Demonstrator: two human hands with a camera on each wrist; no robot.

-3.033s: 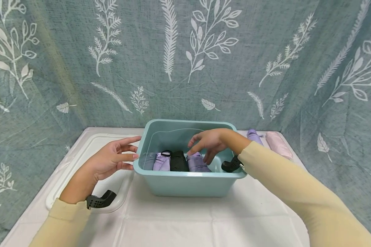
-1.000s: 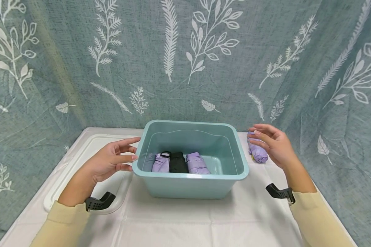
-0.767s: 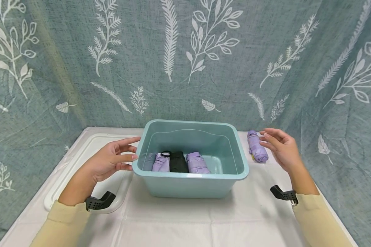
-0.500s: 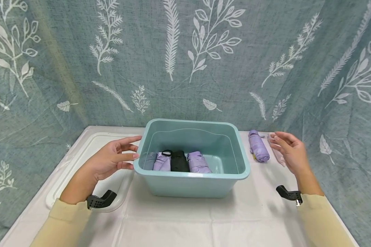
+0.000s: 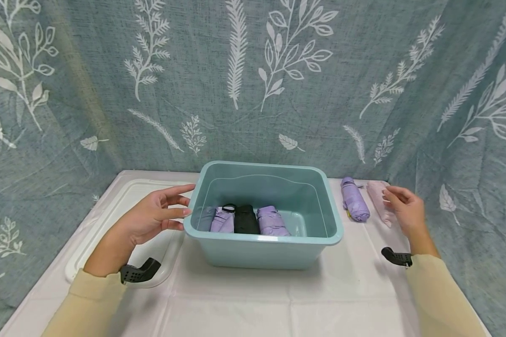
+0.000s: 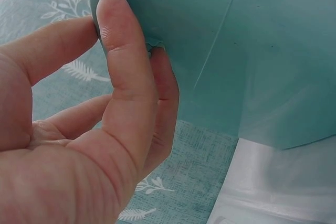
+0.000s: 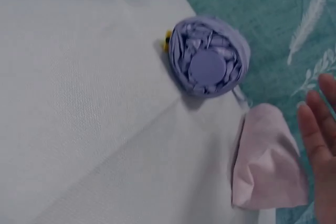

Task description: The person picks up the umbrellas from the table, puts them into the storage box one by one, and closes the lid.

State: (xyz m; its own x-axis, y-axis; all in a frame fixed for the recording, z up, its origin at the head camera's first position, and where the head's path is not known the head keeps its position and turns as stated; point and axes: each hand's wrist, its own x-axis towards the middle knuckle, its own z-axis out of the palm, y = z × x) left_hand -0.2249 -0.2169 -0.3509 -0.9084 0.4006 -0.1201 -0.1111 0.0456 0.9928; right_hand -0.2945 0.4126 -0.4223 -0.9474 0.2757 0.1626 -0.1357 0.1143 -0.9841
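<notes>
My left hand (image 5: pixel 152 217) is at the left end of a light-blue plastic bin (image 5: pixel 265 254), fingers spread with the tips touching its rim. In the left wrist view, the fingertips (image 6: pixel 118 17) overlap the bin's edge. Inside the bin, side by side, lie a purple folded umbrella (image 5: pixel 222 221), a black folded one (image 5: pixel 246 221) and another purple one (image 5: pixel 272 222). At the table's right, my right hand (image 5: pixel 409 213) is beside a pink cloth bundle (image 5: pixel 378 199). The right wrist view shows its loosely extended fingers (image 7: pixel 315 129) just right of the pink bundle.
A rolled purple umbrella (image 5: pixel 355 201) with a small yellow tag lies left of the pink bundle. On the left, a white lid (image 5: pixel 126 201) lies flat beneath my left arm. A white cloth covers the table (image 5: pixel 236 304); a patterned curtain (image 5: pixel 253 131) hangs behind and at both sides.
My right hand has left the purple umbrella in the bin, passed over the one on the table and moved right to the pink bundle. My left hand has stayed at the rim.
</notes>
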